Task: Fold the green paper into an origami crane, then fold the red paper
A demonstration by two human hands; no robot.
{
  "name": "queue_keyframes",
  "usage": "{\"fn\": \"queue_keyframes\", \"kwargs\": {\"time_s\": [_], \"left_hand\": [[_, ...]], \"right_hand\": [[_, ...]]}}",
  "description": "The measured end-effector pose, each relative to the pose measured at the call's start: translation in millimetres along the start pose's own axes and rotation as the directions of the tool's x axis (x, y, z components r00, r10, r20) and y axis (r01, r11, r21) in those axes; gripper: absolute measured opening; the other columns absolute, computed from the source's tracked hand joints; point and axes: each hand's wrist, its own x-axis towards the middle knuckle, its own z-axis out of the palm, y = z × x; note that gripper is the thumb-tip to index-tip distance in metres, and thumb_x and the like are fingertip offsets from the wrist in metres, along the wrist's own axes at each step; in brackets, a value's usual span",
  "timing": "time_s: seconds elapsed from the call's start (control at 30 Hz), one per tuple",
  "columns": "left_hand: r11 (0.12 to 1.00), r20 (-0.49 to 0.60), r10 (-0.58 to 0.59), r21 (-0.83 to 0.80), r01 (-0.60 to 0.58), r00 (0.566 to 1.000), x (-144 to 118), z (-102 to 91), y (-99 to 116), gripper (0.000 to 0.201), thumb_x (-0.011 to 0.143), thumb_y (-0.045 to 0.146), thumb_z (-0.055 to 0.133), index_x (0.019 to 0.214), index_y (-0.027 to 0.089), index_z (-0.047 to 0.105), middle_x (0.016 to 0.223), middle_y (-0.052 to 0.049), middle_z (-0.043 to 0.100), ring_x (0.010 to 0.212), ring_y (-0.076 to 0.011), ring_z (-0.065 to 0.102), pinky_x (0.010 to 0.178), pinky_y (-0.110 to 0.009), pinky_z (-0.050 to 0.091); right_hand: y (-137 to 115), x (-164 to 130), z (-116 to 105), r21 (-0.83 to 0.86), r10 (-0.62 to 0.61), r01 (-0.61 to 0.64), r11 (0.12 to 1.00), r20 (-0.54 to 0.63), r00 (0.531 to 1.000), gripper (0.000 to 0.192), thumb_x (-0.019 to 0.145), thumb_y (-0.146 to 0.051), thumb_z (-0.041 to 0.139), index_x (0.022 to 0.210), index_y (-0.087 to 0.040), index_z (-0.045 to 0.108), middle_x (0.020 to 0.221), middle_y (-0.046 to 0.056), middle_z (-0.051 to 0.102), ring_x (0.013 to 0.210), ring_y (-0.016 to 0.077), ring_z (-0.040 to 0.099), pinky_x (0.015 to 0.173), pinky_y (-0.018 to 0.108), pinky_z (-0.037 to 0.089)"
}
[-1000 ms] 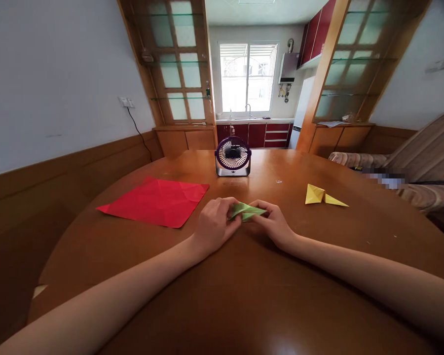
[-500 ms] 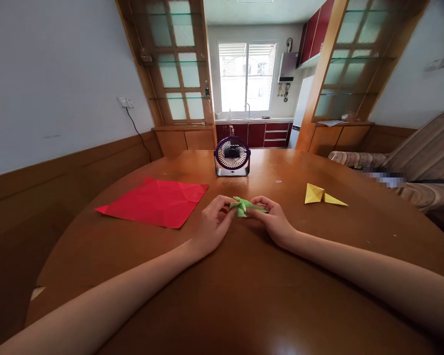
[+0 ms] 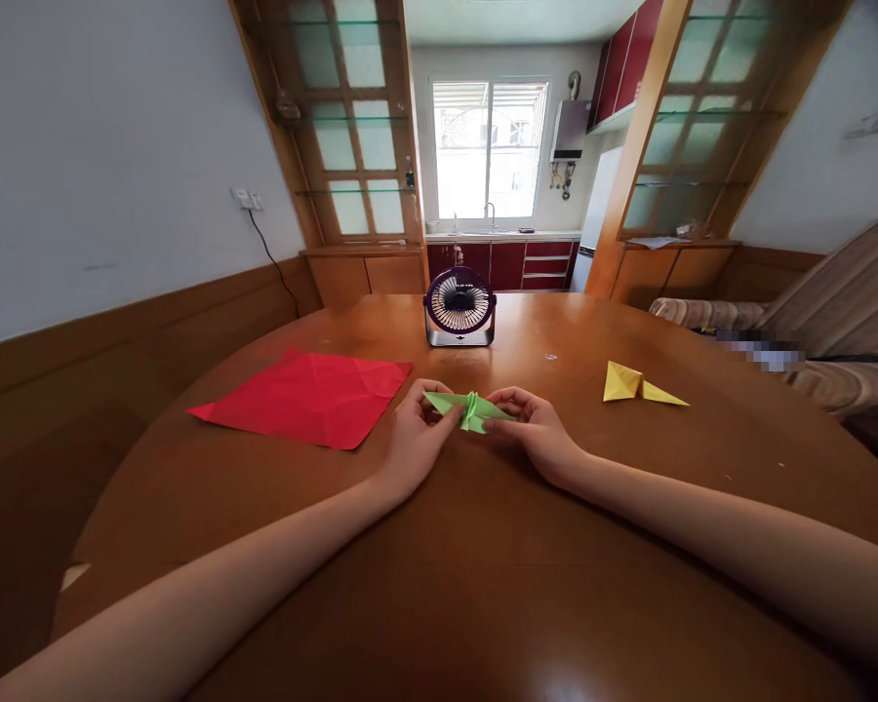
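The folded green paper [image 3: 471, 412] is over the table [image 3: 483, 556], pinched between thumb and fingers by the half-curled left hand [image 3: 414, 439] and right hand [image 3: 542, 436]. A point now stretches leftward, where earlier it looked bunched.

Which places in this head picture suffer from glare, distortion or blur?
In the head view, the window is washed out; the table has soft glare near the bottom edge; the left cabinet leans, probably lens distortion; a patch by the striped seat is pixelated; the green paper looks fairly sharp.
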Motion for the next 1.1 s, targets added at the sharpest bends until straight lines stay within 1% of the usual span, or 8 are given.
{"fn": "queue_keyframes", "kwargs": {"time_s": [0.23,0.47,0.6,0.73,0.83,0.97,1.03,1.1], "left_hand": [[0.998,0.015,-0.036,-0.05,0.037,0.999,0.2,0.4,2.2,0.033,0.07,0.034,0.075,0.087,0.019,0.052,0.071,0.004,0.057,0.061,-0.0105,0.055,0.057,-0.021,0.044],[0.984,0.105,-0.131,-0.106,0.142,0.986,-3.0,-0.1,5.4,0.038,0.068,0.037,0.078,0.092,0.018,0.055,0.072,0.001,0.065,0.063,-0.0142,0.062,0.06,-0.025,0.048],[0.979,0.13,-0.137,-0.134,0.154,0.982,-3.4,-0.3,4.1,0.03,0.069,0.038,0.078,0.081,0.016,0.062,0.075,-0.001,0.067,0.068,-0.0149,0.063,0.063,-0.026,0.05],[0.95,0.133,-0.2,-0.216,0.225,0.971,-3.6,1.5,3.7,0.029,0.067,0.038,0.08,0.073,0.015,0.065,0.075,-0.002,0.069,0.07,-0.0152,0.064,0.066,-0.027,0.05],[0.88,0.127,-0.311,-0.336,0.336,0.942,-4.1,2.5,4.8,0.032,0.062,0.036,0.084,0.077,0.013,0.067,0.079,-0.005,0.071,0.073,-0.0172,0.066,0.071,-0.03,0.052],[0.755,0.2,-0.454,-0.431,0.494,0.868,-2.7,0.3,6.8,0.036,0.056,0.03,0.088,0.081,0.012,0.069,0.082,-0.007,0.074,0.073,-0.0188,0.068,0.075,-0.034,0.054],[0.733,0.242,-0.471,-0.428,0.529,0.848,-1.1,-2.2,7.4,0.033,0.058,0.03,0.086,0.082,0.012,0.071,0.084,-0.008,0.074,0.077,-0.0198,0.069,0.078,-0.034,0.054],[0.734,0.273,-0.462,-0.415,0.537,0.844,0.9,-5.3,7.4,0.029,0.065,0.033,0.083,0.082,0.012,0.072,0.088,-0.009,0.074,0.082,-0.0206,0.069,0.083,-0.034,0.053]], "right_hand": [[-1.4,-1.0,1.9,-0.044,0.056,-0.055,0.998,0.014,0.998,0.03,0.06,-0.029,0.082,0.082,-0.017,0.065,0.081,0.0,0.068,0.07,0.0117,0.06,0.068,0.026,0.047],[-1.9,-2.3,2.5,-0.108,0.008,-0.005,0.994,0.021,1.0,0.032,0.058,-0.037,0.083,0.079,-0.018,0.068,0.079,0.001,0.069,0.069,0.0135,0.059,0.066,0.028,0.047],[-3.0,-2.4,1.9,-0.15,-0.003,0.006,0.989,0.023,1.0,0.028,0.061,-0.038,0.082,0.076,-0.017,0.071,0.077,0.001,0.069,0.068,0.0132,0.058,0.067,0.028,0.045],[-2.6,-2.2,0.2,-0.133,0.051,-0.049,0.99,0.01,0.999,0.024,0.064,-0.036,0.08,0.078,-0.018,0.075,0.079,0.002,0.072,0.067,0.0134,0.059,0.068,0.029,0.044],[-1.8,-2.2,-1.5,-0.09,0.084,-0.083,0.992,0.008,0.996,0.025,0.062,-0.036,0.081,0.08,-0.018,0.076,0.078,0.002,0.073,0.065,0.0134,0.06,0.066,0.029,0.045],[-1.8,-2.4,-2.9,-0.064,0.098,-0.096,0.993,0.033,0.995,0.026,0.061,-0.034,0.083,0.081,-0.018,0.076,0.081,0.003,0.074,0.066,0.0137,0.061,0.066,0.029,0.046],[-2.1,-2.0,-3.5,-0.039,0.105,-0.103,0.994,0.048,0.993,0.027,0.061,-0.034,0.083,0.082,-0.018,0.076,0.082,0.003,0.074,0.067,0.0138,0.062,0.066,0.029,0.047],[-2.0,-1.1,-4.4,-0.015,0.112,-0.112,0.994,0.058,0.992,0.026,0.061,-0.033,0.083,0.081,-0.018,0.076,0.08,0.003,0.073,0.065,0.0131,0.062,0.065,0.028,0.047]]}}
